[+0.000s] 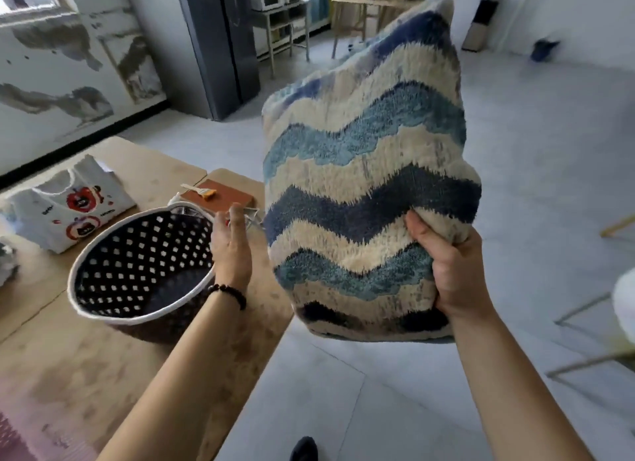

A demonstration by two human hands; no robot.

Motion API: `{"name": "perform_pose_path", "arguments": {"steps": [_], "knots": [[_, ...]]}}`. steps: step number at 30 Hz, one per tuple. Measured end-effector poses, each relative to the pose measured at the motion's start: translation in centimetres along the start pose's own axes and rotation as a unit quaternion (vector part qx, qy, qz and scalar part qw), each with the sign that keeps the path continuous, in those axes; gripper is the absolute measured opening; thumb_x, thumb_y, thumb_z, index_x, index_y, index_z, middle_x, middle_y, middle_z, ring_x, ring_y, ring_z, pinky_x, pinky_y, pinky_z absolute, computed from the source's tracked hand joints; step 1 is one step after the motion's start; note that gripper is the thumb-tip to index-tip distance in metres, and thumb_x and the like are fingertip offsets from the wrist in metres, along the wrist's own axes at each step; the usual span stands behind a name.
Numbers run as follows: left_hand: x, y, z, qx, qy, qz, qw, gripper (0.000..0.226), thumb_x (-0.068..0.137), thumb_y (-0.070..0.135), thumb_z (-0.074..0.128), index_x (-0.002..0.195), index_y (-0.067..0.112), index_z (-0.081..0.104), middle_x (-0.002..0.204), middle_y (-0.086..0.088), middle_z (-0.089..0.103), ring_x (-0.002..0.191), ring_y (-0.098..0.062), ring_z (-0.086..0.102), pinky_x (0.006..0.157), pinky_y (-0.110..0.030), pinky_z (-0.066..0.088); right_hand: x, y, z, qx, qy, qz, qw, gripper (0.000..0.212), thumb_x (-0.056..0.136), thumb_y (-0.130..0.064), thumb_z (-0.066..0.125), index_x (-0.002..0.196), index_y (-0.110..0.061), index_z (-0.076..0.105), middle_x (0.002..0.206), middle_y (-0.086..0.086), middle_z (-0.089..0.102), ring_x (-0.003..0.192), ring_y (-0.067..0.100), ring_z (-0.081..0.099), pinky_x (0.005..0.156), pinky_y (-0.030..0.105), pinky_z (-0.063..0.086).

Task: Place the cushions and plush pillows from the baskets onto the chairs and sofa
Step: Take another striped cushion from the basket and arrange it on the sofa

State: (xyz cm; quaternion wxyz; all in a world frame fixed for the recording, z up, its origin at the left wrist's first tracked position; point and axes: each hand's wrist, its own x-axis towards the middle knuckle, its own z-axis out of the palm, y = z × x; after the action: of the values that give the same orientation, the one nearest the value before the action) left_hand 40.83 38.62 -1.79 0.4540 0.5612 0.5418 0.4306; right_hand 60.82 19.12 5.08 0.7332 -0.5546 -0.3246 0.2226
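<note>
My right hand grips the lower right edge of a plush cushion with wavy blue and cream stripes, holding it upright in the air above the floor. My left hand hovers with straight fingers just left of the cushion, beside the rim of a dark woven basket with a white rim. The basket stands on the wooden table and looks empty inside.
A white printed fabric bag and a brown book lie on the table behind the basket. A tall dark cabinet and shelves stand at the back. Chair legs and something white show at the right edge.
</note>
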Motion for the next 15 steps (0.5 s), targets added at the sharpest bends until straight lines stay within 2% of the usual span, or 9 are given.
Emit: {"name": "perform_pose_path", "arguments": {"steps": [2, 3, 5, 7, 10, 11, 12, 14, 15], "knots": [[-1.9, 2.8, 5.1, -0.104, -0.139, -0.03, 0.984, 0.088, 0.093, 0.081, 0.027, 0.158, 0.022, 0.033, 0.16, -0.001, 0.039, 0.144, -0.016, 0.04, 0.123, -0.046, 0.026, -1.3, -1.1, -3.5, -0.01, 0.047, -0.015, 0.999, 0.023, 0.082, -0.012, 0.068, 0.104, -0.004, 0.072, 0.09, -0.01, 0.079, 0.095, 0.009, 0.074, 0.081, 0.02, 0.057], [-3.2, 3.9, 7.6, -0.162, -0.22, -0.059, 0.96, 0.081, 0.095, 0.078, 0.027, 0.153, 0.024, 0.042, 0.151, 0.001, 0.051, 0.134, -0.014, 0.052, 0.118, -0.044, 0.037, -2.2, -1.5, -5.6, -0.018, 0.071, -0.026, 0.997, 0.02, 0.082, -0.01, 0.067, 0.101, -0.01, 0.075, 0.09, -0.011, 0.079, 0.094, 0.008, 0.074, 0.08, 0.019, 0.058], [-6.0, 5.6, 12.7, -0.218, -0.349, -0.101, 0.906, 0.073, 0.088, 0.08, 0.038, 0.132, 0.028, 0.063, 0.122, 0.004, 0.072, 0.108, -0.009, 0.07, 0.098, -0.031, 0.055, -4.6, -2.9, -9.9, -0.064, 0.121, -0.047, 0.99, 0.024, 0.083, -0.01, 0.066, 0.09, -0.027, 0.081, 0.089, -0.015, 0.078, 0.093, 0.003, 0.073, 0.081, 0.018, 0.057], [-10.0, 7.1, 17.7, -0.2, -0.405, -0.087, 0.888, 0.068, 0.078, 0.082, 0.054, 0.117, 0.029, 0.07, 0.11, 0.005, 0.075, 0.1, -0.009, 0.073, 0.083, -0.027, 0.058, -7.9, -4.7, -14.2, -0.117, 0.176, -0.052, 0.976, 0.031, 0.084, -0.013, 0.067, 0.087, -0.04, 0.08, 0.092, -0.019, 0.077, 0.095, 0.0, 0.072, 0.083, 0.016, 0.055], [-18.2, 8.3, 25.0, -0.177, -0.435, 0.002, 0.883, 0.041, 0.094, 0.062, 0.059, 0.098, 0.022, 0.064, 0.101, 0.005, 0.069, 0.095, -0.012, 0.067, 0.084, -0.036, 0.054, -14.2, -6.6, -21.0, -0.181, 0.284, -0.045, 0.94, 0.011, 0.083, -0.026, 0.081, 0.092, -0.032, 0.077, 0.094, -0.016, 0.078, 0.093, 0.003, 0.072, 0.08, 0.015, 0.053], [-21.4, 8.7, 27.1, -0.178, -0.451, 0.027, 0.874, 0.041, 0.093, 0.062, 0.059, 0.096, 0.021, 0.061, 0.098, 0.006, 0.067, 0.093, -0.011, 0.065, 0.085, -0.037, 0.055, -16.5, -7.0, -23.2, -0.19, 0.33, -0.042, 0.924, 0.018, 0.081, -0.038, 0.085, 0.089, -0.025, 0.075, 0.091, -0.012, 0.077, 0.088, 0.005, 0.072, 0.078, 0.015, 0.053], [-25.0, 9.3, 28.8, -0.178, -0.472, 0.049, 0.862, 0.047, 0.088, 0.065, 0.06, 0.099, 0.02, 0.06, 0.1, 0.008, 0.066, 0.094, -0.009, 0.065, 0.088, -0.037, 0.055, -18.7, -7.2, -25.2, -0.201, 0.377, -0.041, 0.903, 0.041, 0.075, -0.053, 0.084, 0.082, -0.016, 0.07, 0.082, -0.005, 0.073, 0.079, 0.01, 0.069, 0.074, 0.016, 0.052], [-32.0, 9.8, 32.0, -0.171, -0.516, 0.083, 0.835, 0.061, 0.079, 0.07, 0.061, 0.112, 0.018, 0.061, 0.11, 0.008, 0.068, 0.101, -0.007, 0.066, 0.094, -0.033, 0.055, -22.6, -8.0, -28.6, -0.197, 0.473, -0.039, 0.858, 0.081, 0.071, -0.079, 0.07, 0.076, 0.001, 0.056, 0.075, 0.021, 0.057, 0.069, 0.025, 0.056, 0.066, 0.029, 0.049], [-35.6, 9.9, 33.2, -0.171, -0.537, 0.099, 0.82, 0.062, 0.078, 0.069, 0.061, 0.117, 0.021, 0.06, 0.114, 0.008, 0.068, 0.104, -0.004, 0.066, 0.094, -0.03, 0.054, -24.5, -8.4, -30.3, -0.184, 0.51, -0.042, 0.839, 0.091, 0.076, -0.08, 0.062, 0.084, 0.01, 0.053, 0.079, 0.034, 0.053, 0.069, 0.036, 0.052, 0.067, 0.039, 0.048]]}}
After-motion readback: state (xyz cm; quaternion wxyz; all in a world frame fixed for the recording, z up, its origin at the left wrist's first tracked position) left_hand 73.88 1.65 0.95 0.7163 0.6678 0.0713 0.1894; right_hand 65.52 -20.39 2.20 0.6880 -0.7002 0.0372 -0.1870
